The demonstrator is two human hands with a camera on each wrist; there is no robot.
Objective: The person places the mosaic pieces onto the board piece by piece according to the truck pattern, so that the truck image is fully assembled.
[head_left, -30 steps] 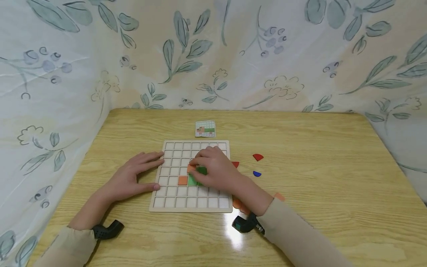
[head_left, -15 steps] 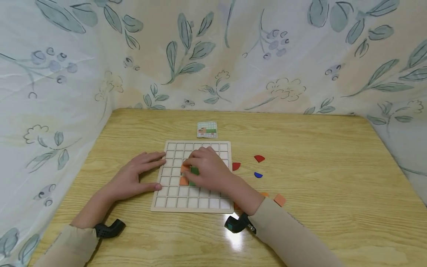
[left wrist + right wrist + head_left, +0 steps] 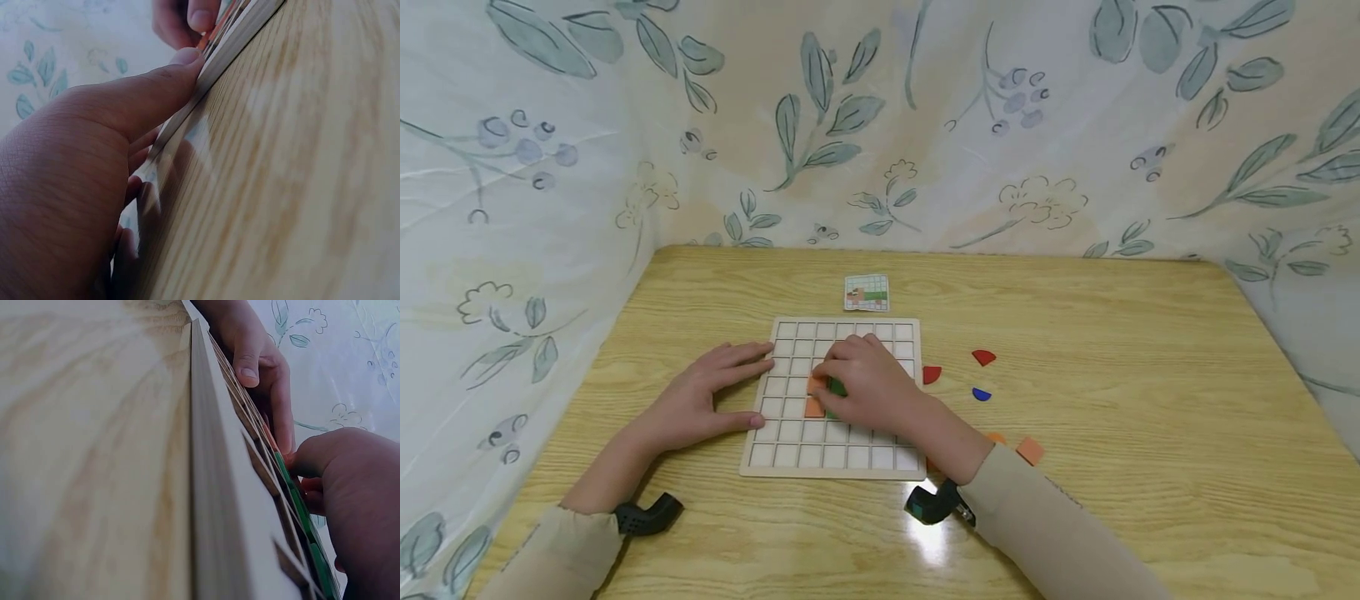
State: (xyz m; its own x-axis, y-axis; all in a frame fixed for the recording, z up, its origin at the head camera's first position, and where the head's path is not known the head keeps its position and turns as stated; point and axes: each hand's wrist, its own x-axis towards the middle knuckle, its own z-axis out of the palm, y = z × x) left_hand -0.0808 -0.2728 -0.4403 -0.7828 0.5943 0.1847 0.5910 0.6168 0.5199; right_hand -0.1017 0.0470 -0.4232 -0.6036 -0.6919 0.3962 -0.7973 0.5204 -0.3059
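On the board (image 3: 790, 433): right hand (image 3: 868, 385) pinching orange tile (image 3: 815, 384); at its left edge, left hand (image 3: 700, 400) flat, fingers relaxed.

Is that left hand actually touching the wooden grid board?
Touching: in the left wrist view, the left hand presses its thumb against the edge of the grid board.

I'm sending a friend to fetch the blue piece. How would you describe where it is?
Start at the wooden grid board mid-table and look to its right. The blue piece lies loose on the table, nearer you than the red piece; it is the only blue one.
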